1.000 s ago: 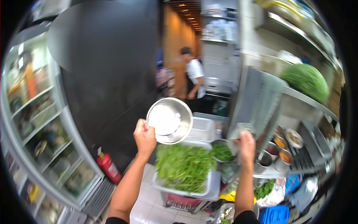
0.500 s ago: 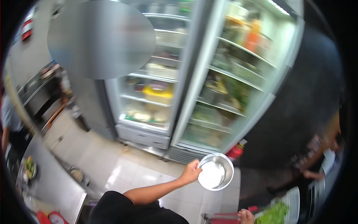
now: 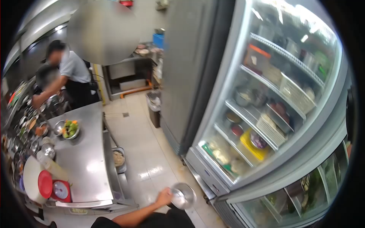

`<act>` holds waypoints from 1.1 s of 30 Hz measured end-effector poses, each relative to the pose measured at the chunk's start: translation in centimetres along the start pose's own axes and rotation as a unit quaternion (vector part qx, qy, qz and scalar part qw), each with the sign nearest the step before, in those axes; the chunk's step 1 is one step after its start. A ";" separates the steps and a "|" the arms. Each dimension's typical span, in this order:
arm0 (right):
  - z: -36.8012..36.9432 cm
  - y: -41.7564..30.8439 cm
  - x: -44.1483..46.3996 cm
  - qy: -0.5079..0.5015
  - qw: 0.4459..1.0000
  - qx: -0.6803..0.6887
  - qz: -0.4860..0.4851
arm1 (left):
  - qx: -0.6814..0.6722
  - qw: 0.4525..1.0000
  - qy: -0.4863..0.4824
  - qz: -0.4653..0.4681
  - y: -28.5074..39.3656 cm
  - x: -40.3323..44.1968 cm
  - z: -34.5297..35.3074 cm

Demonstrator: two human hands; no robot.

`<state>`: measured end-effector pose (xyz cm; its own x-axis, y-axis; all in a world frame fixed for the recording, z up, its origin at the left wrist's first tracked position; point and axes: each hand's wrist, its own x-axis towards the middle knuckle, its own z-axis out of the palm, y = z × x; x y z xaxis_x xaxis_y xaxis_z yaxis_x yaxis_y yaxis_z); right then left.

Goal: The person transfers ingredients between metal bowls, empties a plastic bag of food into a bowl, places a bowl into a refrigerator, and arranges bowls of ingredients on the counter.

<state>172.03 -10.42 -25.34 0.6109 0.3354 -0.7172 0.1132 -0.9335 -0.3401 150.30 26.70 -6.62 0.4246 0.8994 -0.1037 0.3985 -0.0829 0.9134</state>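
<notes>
My left hand [image 3: 164, 197] grips the rim of a round steel bowl [image 3: 184, 195] near the bottom centre of the head view. The bowl's inside faces the camera, and no food shows in it. Its fingers are closed at the bowl's left edge, above the tiled floor. Left of it stands a steel worktable [image 3: 89, 163] with a bowl of green and orange vegetables [image 3: 71, 129] and a red kitchen scale [image 3: 61, 190]. My right hand is out of the frame.
Glass-door fridges [image 3: 262, 95] with stocked shelves fill the right side. A tall grey cabinet [image 3: 186, 68] stands beside them. At the upper left a person [image 3: 76, 72] reaches over a crowded counter. A waste bin [image 3: 153, 110] and a tray [image 3: 119, 159] sit beyond the worktable.
The view has swung left, from the greens and black wall to the worktable and fridges. My left hand still holds the bowl. My right hand has left the view.
</notes>
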 end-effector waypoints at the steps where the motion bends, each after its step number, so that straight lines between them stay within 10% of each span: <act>1: -0.1 -0.4 2.1 -0.011 1.000 -0.003 -0.003 | 0.018 0.999 0.049 0.015 -0.2 1.6 -0.9; 12: -10.9 -48.9 16.7 -0.100 0.888 -0.313 -0.323 | -0.147 0.930 0.310 -0.131 -0.7 14.3 -10.3; 18: -3.8 -71.0 20.6 -0.221 0.841 -0.266 -0.417 | -0.216 0.884 0.378 -0.171 -5.4 21.4 -15.2; 27: 6.8 -87.0 30.3 -0.275 0.822 -0.350 -0.356 | -0.167 0.916 0.324 -0.165 -9.6 39.8 -28.8; 29: 6.2 -89.1 31.4 -0.249 0.784 -0.315 -0.473 | -0.174 0.929 0.313 -0.093 -9.8 44.4 -32.0; 33: 6.1 -95.8 33.5 -0.223 0.869 -0.271 -0.348 | -0.127 0.932 0.338 -0.031 -6.7 52.3 -38.3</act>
<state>176.87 91.01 -20.53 -0.1050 0.7456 -0.6581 0.7605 -0.3662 -0.5363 138.71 90.76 -3.12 -0.2373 0.9709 0.0340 0.1637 0.0054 0.9865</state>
